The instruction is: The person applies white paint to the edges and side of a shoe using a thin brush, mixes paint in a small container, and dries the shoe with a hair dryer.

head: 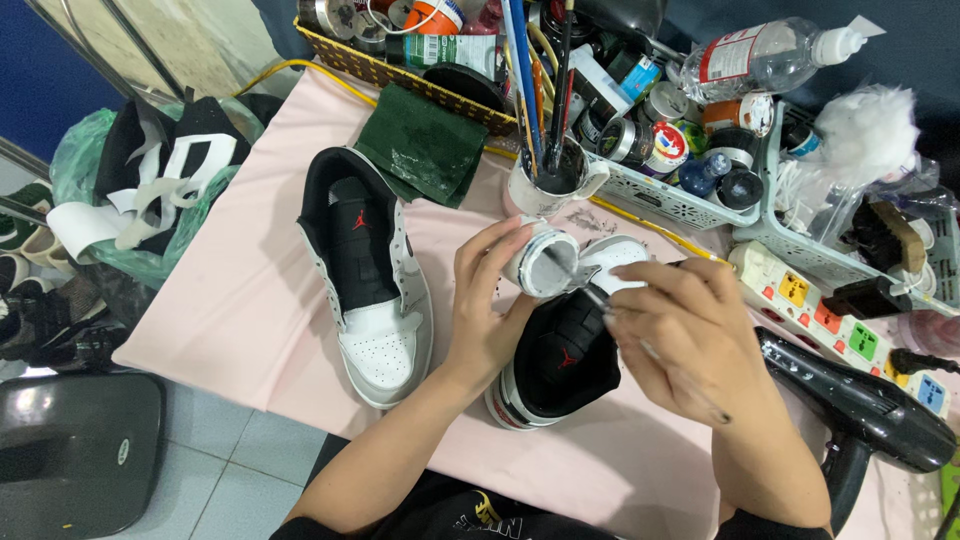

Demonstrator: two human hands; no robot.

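Glossy black plastic hairdryer [860, 410], matt pink tablecloth [250, 310], seemingly smooth leather sneaker [365, 270].

On a pink-covered table [250, 310], the person's left hand [490, 300] holds a small round white paint jar [540, 268] above a black, white and grey sneaker [565, 350]. The right hand [690, 335] pinches a thin paintbrush [600, 300], its tip at the jar's mouth. A matching second sneaker [365, 270] lies just beside, near a folded dark green cloth [425, 145].

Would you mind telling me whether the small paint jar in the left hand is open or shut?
Open: the small paint jar in the left hand shows grey paint inside, with no lid on it.
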